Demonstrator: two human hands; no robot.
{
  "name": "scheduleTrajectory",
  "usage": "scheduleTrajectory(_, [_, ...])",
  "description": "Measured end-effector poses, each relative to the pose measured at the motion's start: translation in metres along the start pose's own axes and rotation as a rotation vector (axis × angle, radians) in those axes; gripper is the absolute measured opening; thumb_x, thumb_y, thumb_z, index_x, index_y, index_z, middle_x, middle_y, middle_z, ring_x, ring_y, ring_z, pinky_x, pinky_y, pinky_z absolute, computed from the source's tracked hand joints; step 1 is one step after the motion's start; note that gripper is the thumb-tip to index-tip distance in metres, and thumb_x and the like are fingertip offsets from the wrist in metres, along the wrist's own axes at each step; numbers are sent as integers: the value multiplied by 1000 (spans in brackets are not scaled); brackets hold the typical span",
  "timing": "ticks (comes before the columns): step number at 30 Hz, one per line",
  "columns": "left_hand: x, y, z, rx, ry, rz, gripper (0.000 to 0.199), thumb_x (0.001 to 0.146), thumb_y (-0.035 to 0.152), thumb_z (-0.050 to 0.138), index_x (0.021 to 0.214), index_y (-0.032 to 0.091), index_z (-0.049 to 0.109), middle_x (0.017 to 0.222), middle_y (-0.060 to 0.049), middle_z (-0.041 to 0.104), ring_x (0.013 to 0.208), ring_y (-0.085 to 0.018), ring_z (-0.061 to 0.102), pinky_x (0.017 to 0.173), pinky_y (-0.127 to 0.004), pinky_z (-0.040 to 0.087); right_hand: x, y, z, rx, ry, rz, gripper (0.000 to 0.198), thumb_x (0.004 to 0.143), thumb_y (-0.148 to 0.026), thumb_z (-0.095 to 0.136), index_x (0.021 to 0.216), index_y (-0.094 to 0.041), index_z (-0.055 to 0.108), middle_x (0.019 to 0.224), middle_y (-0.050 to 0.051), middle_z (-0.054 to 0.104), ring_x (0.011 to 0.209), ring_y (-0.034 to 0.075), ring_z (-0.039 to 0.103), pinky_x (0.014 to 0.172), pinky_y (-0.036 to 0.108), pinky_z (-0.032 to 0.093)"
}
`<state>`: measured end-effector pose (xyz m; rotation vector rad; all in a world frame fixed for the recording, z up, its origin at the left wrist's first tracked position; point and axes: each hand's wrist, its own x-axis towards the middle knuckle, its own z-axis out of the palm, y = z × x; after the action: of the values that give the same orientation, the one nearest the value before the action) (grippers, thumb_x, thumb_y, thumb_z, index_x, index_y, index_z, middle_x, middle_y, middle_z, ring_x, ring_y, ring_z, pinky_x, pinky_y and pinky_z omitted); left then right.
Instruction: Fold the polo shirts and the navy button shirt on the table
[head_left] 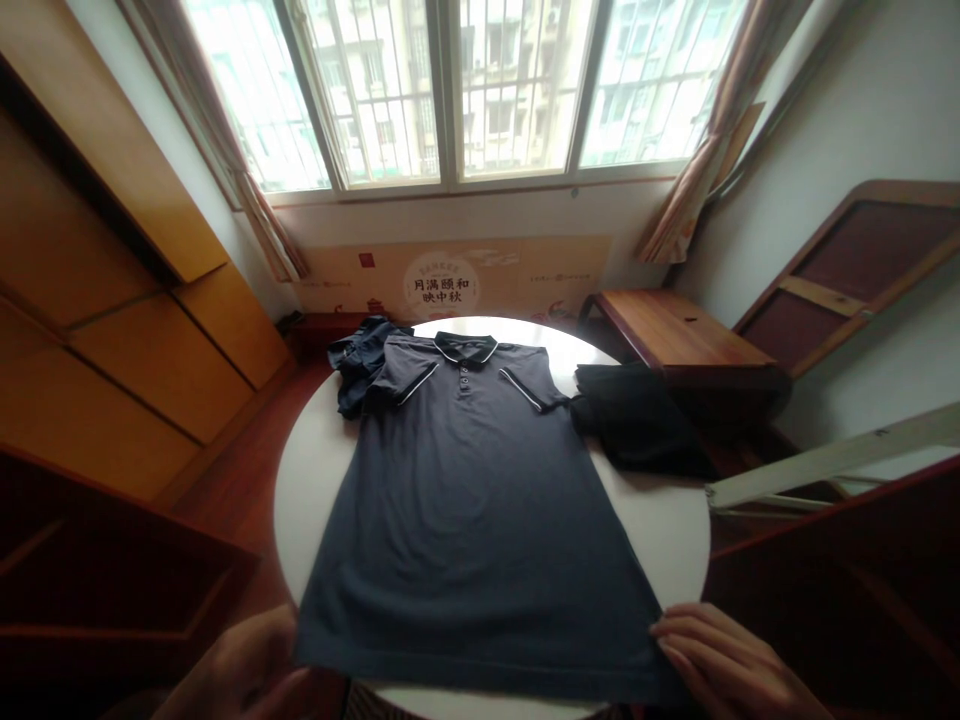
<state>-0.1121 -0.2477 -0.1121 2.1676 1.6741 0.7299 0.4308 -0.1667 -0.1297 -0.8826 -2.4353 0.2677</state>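
Observation:
A dark blue-grey polo shirt [480, 510] lies spread front side up, its black, white-edged collar pointing away from me and both short sleeves turned in over the chest. Below it is a round white table [311, 480]. At the near left corner of the hem, my left hand [251, 655] pinches the fabric; that hand is slightly blurred. My right hand [724, 650] grips the opposite hem corner between thumb and fingers. The hem is stretched between the two hands along the near table edge.
A crumpled dark blue garment [364, 360] sits at the table's far left. Folded black clothing [637, 415] lies at the right, partly over the edge. Beyond stand a wooden bench [686, 325] and a window [450, 90]; wooden cabinets [150, 350] line the left.

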Motion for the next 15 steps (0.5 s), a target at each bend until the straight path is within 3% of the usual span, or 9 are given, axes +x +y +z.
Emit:
scheduleTrajectory(4, [30, -6, -4, 11, 82, -393, 51, 87, 67, 47, 71, 21, 61, 66, -1, 64, 62, -17, 62, 61, -21, 50, 85, 1, 3, 180, 117, 98, 22, 96, -20, 51, 81, -21, 67, 81, 5, 69, 76, 17, 67, 71, 26, 55])
scheduleTrajectory(7, [44, -8, -1, 28, -22, -605, 58, 88, 70, 40, 66, 21, 62, 63, -2, 65, 61, -19, 63, 59, -23, 48, 178, 1, 18, 218, 152, 113, 34, 98, -28, 50, 66, -20, 58, 67, 2, 58, 62, 14, 56, 62, 26, 46])
scheduleTrajectory(10, [42, -5, 5, 100, -131, -706, 59, 85, 71, 44, 56, 21, 60, 57, -4, 62, 56, -20, 61, 57, -25, 45, 288, -3, 44, 178, 110, 119, 39, 96, -29, 52, 58, -18, 55, 65, 2, 55, 60, 12, 50, 62, 25, 40])
scheduleTrajectory(12, [34, -2, 10, 120, -153, -731, 58, 83, 71, 48, 53, 22, 60, 57, -5, 63, 56, -21, 61, 55, -24, 43, 360, -7, 66, 81, -7, 207, 30, 93, -28, 56, 67, -16, 64, 76, 4, 64, 70, 13, 56, 69, 23, 40])
scheduleTrajectory(15, [20, -3, 20, 61, -157, -736, 60, 81, 73, 50, 53, 22, 62, 57, -5, 63, 58, -20, 62, 56, -23, 42, 452, -14, 103, 47, -63, 277, 25, 92, -24, 54, 78, -13, 72, 84, 10, 70, 82, 18, 63, 72, 23, 42])
